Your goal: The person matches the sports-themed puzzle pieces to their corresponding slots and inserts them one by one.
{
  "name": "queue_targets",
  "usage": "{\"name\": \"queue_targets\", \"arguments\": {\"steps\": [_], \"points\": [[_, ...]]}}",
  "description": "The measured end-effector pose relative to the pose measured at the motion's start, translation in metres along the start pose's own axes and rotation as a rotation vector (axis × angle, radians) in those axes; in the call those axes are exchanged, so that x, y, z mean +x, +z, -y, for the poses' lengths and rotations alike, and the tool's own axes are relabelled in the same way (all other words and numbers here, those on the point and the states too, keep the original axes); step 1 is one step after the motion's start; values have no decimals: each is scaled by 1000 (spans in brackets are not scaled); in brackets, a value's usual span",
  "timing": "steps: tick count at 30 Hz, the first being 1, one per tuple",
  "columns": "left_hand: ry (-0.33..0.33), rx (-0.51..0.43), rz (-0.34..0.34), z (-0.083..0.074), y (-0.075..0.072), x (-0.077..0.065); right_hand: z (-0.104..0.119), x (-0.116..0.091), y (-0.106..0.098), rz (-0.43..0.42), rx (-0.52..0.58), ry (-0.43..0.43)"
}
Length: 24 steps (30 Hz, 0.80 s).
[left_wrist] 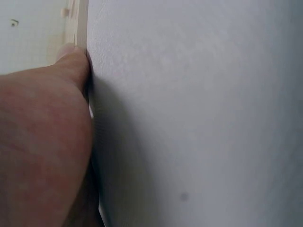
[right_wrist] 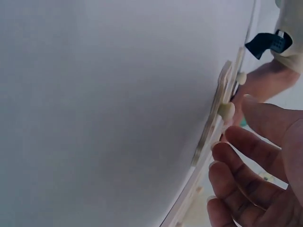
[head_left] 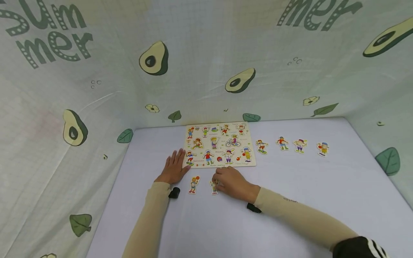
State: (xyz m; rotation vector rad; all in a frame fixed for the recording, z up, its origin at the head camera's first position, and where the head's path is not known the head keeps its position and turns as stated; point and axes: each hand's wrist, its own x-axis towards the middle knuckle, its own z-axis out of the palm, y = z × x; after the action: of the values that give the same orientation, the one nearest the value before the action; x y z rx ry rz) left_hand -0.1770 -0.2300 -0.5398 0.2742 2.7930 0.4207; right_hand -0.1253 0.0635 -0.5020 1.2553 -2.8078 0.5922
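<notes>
My left hand (head_left: pixel 173 167) lies with its fingers straight on the white table, along the left edge of a wooden picture puzzle board (head_left: pixel 198 157). Its thumb touches the board's edge, as the left wrist view also shows. My right hand (head_left: pixel 233 183) reaches over a child-shaped puzzle piece (head_left: pixel 214 187) below the board, partly hiding it. In the right wrist view, the thumb and fingers are apart near the piece's small wooden knob (right_wrist: pixel 227 111). To the left lies another puzzle piece (head_left: pixel 194 185), a figure with a raised ball.
Right of the board lie several loose pieces: a skateboarder piece (head_left: pixel 261 147), a red-shirted piece (head_left: pixel 282 143), a purple-capped piece (head_left: pixel 300 146) and a blue-capped piece (head_left: pixel 322 149). A cloth (head_left: pixel 200 53) printed with avocados hangs behind the white table (head_left: pixel 290 186).
</notes>
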Motion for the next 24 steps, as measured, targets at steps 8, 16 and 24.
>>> {"name": "queue_targets", "arguments": {"steps": [8, 16, 24], "points": [[10, -3, 3, 1, 0, 0, 5, -5, 3, 15, -50, 26], [22, -4, -6, 3, 0, 1, 15, 1, 11, -25, -158, 48], [23, -17, 4, 1, -1, 0, 26, 6, 16, -16, -258, 86]]}}
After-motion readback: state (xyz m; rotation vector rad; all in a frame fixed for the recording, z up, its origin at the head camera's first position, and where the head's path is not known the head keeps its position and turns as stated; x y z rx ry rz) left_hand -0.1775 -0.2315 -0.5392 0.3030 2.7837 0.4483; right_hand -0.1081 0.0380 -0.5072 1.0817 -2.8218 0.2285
